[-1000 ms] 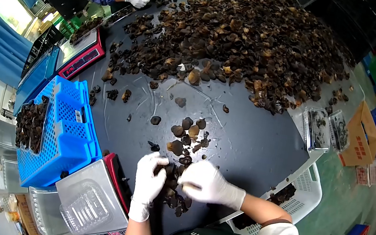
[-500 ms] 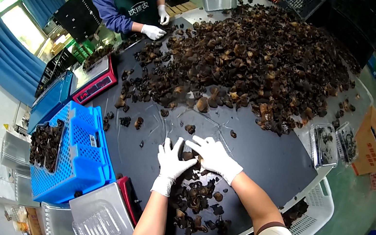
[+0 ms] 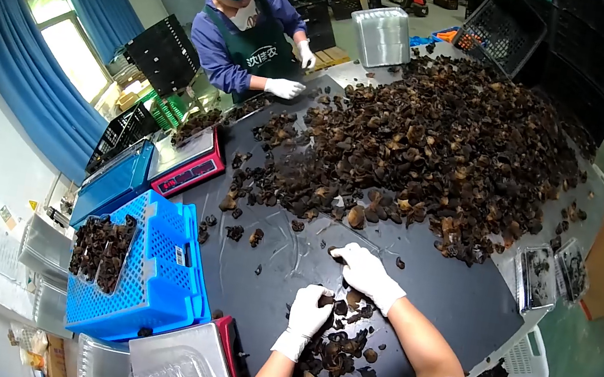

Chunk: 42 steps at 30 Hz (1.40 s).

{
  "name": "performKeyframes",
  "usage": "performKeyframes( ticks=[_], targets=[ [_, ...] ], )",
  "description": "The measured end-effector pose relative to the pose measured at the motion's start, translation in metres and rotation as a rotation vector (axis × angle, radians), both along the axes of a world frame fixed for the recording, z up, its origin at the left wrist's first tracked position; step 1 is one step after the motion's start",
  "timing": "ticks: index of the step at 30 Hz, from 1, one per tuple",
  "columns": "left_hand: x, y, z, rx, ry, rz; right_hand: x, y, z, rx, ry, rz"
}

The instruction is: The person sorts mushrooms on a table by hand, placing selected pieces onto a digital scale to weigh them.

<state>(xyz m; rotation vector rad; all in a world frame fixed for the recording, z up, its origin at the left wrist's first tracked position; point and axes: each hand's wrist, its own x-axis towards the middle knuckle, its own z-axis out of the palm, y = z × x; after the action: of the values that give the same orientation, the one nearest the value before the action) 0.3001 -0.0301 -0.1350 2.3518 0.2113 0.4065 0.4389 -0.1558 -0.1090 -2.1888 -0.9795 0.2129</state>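
My left hand (image 3: pixel 310 313), in a white glove, is closed with its fingertips on a dark wood ear mushroom (image 3: pixel 326 301). To its upper right, my gloved right hand (image 3: pixel 369 275) pinches a small brown wood ear mushroom (image 3: pixel 334 253) between thumb and fingers. Loose wood ear mushrooms (image 3: pixel 339 352) lie in a small heap on the dark tabletop (image 3: pixel 448 310), just below both hands. A much larger pile of wood ear mushrooms (image 3: pixel 434 154) covers the far side of the table.
Across the table a co-worker (image 3: pixel 254 39) in white gloves stands by the pile. On the left are a blue crate (image 3: pixel 165 277) bearing a filled clear tray (image 3: pixel 102 252), a red scale (image 3: pixel 190 171) and clear lids (image 3: pixel 179 366). A white basket (image 3: pixel 525 374) stands below the right edge.
My right hand has moved away from the left, toward the pile, and now pinches a mushroom piece. My left hand's spread fingers have closed. The camera view has shifted.
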Motion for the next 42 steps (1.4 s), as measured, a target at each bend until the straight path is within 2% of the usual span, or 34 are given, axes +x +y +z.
performKeyframes(
  ticks=[3, 6, 8, 10, 12, 13, 14, 16, 18, 20, 22, 23, 25, 26, 28, 29, 30, 32, 33, 36, 38, 40, 42],
  targets=[
    [-0.002, -0.001, 0.0, 0.02, 0.033, 0.019, -0.007, 0.02, -0.01, -0.107, -0.115, 0.029],
    [-0.004, 0.002, -0.004, -0.08, -0.07, 0.13, -0.006, 0.031, -0.031, -0.175, -0.227, 0.08],
    [-0.006, 0.003, -0.006, -0.476, -0.062, 0.239, -0.002, 0.029, -0.044, -0.011, -0.228, 0.067],
    [-0.007, 0.008, 0.008, -0.832, -0.071, 0.33, 0.007, 0.025, -0.051, 0.035, -0.18, 0.062],
    [-0.007, 0.018, 0.015, -1.397, -0.173, 0.342, 0.015, 0.021, -0.059, 0.431, 0.05, -0.079],
    [-0.007, 0.018, 0.028, -1.605, -0.252, 0.375, 0.014, 0.012, -0.041, 0.595, 0.354, -0.115],
    [-0.008, 0.022, 0.028, -1.773, -0.374, 0.343, 0.015, 0.001, -0.024, 0.576, 0.8, -0.233],
    [-0.015, 0.038, 0.014, -2.068, -0.448, 0.259, 0.034, -0.013, -0.036, 1.06, 1.525, -0.35],
    [-0.018, 0.042, 0.022, -2.252, -0.495, 0.186, 0.034, -0.036, -0.032, 1.24, 1.612, -0.287],
    [-0.02, 0.037, 0.033, -2.275, -0.474, 0.226, 0.032, -0.049, -0.011, 1.146, 1.632, -0.258],
    [-0.021, 0.037, 0.029, -2.326, -0.449, 0.218, 0.015, -0.052, 0.018, 1.208, 1.666, -0.375],
    [-0.022, 0.04, 0.022, -2.334, -0.446, 0.227, 0.015, -0.054, 0.012, 1.202, 1.667, -0.386],
    [-0.022, 0.044, 0.015, -2.281, -0.253, 0.065, 0.011, -0.059, 0.005, 0.959, 1.503, -0.281],
    [-0.022, 0.04, 0.009, -2.084, -0.237, 0.171, 0.006, -0.063, 0.003, 0.771, 1.275, -0.203],
    [-0.023, 0.025, 0.031, -1.468, 0.025, 0.276, -0.002, -0.06, 0.015, 0.315, 0.938, -0.097],
    [-0.024, 0.021, 0.028, -1.115, 0.119, 0.286, -0.007, -0.055, -0.003, 0.348, 0.62, 0.05],
    [-0.025, 0.018, 0.012, -0.728, 0.063, 0.237, -0.018, -0.05, -0.007, 0.3, 0.292, 0.072],
    [-0.028, 0.004, 0.015, -0.186, 0.014, 0.161, -0.037, -0.047, 0.016, -0.04, 0.107, 0.096],
    [-0.03, 0.002, 0.012, 0.021, 0.022, 0.093, -0.041, -0.043, 0.007, -0.162, 0.129, 0.065],
    [-0.034, -0.017, 0.009, 0.061, 0.263, 0.133, -0.029, -0.041, -0.004, -0.286, 0.083, 0.092],
    [-0.04, -0.015, 0.002, 0.053, 0.217, 0.129, -0.027, -0.045, -0.003, -0.17, 0.061, -0.022],
    [-0.044, -0.012, 0.015, -0.164, 0.015, 0.267, -0.033, -0.044, 0.005, -0.032, 0.141, -0.065],
    [-0.048, 0.0, 0.025, -0.144, -0.097, 0.404, -0.045, -0.038, 0.007, 0.071, 0.206, 0.025]
  ],
)
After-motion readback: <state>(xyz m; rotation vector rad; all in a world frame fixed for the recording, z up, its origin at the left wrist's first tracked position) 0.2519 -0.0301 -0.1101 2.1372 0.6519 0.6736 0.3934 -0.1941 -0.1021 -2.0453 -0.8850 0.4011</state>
